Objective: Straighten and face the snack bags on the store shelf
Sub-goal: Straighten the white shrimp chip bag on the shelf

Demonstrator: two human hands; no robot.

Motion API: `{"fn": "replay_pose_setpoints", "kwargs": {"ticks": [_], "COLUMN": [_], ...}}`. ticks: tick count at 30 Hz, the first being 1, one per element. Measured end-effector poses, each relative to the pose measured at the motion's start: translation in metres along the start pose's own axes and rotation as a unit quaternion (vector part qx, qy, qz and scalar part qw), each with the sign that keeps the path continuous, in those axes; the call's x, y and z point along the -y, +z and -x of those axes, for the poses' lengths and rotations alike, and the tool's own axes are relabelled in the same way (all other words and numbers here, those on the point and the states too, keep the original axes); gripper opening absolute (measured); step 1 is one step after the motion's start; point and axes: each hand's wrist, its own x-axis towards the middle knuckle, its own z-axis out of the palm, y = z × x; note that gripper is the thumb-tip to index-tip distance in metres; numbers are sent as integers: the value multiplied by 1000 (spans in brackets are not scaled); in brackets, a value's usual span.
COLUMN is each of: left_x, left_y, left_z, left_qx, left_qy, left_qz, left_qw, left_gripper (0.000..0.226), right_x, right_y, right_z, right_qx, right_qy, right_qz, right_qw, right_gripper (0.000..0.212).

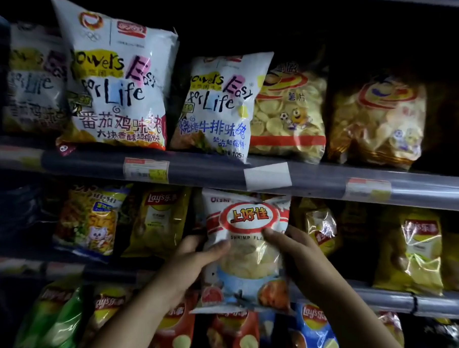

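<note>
Both hands are gripping one shrimp chip bag (248,241) on the middle shelf (386,298): the left hand (198,256) is clasping its left edge and the right hand (292,247) its right edge, thumbs pressing on the front. The bag is white with a red oval label, upright and facing outward. Much appears left to do, since above it the tomato snack bag (116,84) and steak snack bag (220,105) are leaning crookedly.
</note>
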Motion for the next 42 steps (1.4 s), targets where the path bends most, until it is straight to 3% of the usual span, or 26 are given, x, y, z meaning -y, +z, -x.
{"fn": "replay_pose_setpoints", "kwargs": {"ticks": [3, 6, 7, 13, 15, 18, 22, 25, 28, 32, 36, 39, 42], "left_x": [9, 20, 20, 10, 0, -12, -15, -13, -13, -16, -18, -20, -26], "left_y": [-18, -30, -32, -37, -33, -22, -16, -18, -17, -19, -18, -16, -14], "left_z": [13, 17, 18, 23, 25, 30, 37, 37, 38, 39, 37, 35, 30], "left_qx": [10, 18, 19, 38, -1, -68, -80, -118, -137, -138, -138, -160, -183], "left_qy": [-22, -26, -23, 33, 72, 122, 130, 149, 154, 122, 91, 93, 111], "left_qz": [33, 29, 25, 13, 29, 15, -5, -29, -44, -6, 18, 31, 22], "left_qw": [999, 999, 999, 999, 997, 990, 988, 981, 978, 983, 986, 982, 977], "left_gripper": [24, 87, 95, 59, 56, 24, 25, 7, 11, 22, 29, 26, 25], "right_x": [-5, -12, -13, -14, -15, -18, -20, -20, -18, -15, -15, -19, -24], "right_y": [-3, -1, 0, 16, 23, 32, 37, 39, 38, 38, 36, 27, 19], "right_z": [4, 6, 6, 13, 18, 23, 23, 25, 27, 28, 24, 23, 26], "right_qx": [28, 37, 40, 24, 23, 18, -24, -19, -17, -56, -56, -12, 82], "right_qy": [-5, -8, -9, -19, -33, -42, -56, -72, -79, -20, 19, -3, -28], "right_qz": [-33, -9, -4, 2, 28, 17, -15, -27, -54, -143, -159, -107, 42], "right_qw": [999, 999, 999, 1000, 999, 999, 998, 997, 995, 988, 986, 994, 995], "right_gripper": [43, 47, 45, 39, 40, 37, 27, 24, 25, 34, 38, 42, 43]}}
